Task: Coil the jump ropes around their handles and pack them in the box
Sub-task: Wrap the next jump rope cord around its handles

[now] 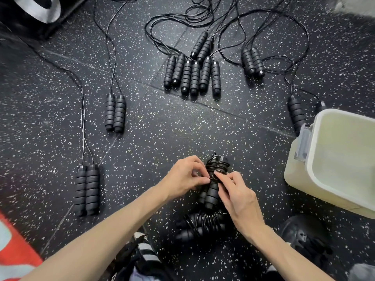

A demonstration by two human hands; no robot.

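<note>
In the lower middle I hold a black jump rope (212,194), its two ribbed handles side by side and its cord wound around their upper half. My left hand (185,179) pinches the cord at the coil from the left. From the right, my right hand (240,196) pinches the same coil with thumb and forefinger. A second coiled jump rope (200,227) lies on the floor just below my hands. The pale plastic box (300,179) stands open at the right edge, with nothing visible inside.
Several uncoiled jump ropes lie on the speckled black floor: a pair of handles (87,190) at left, another pair (115,113) above it, a cluster (192,77) at top middle, more handles (252,60) at upper right. A handle (296,113) lies beside the box. My shoes (142,252) are at the bottom.
</note>
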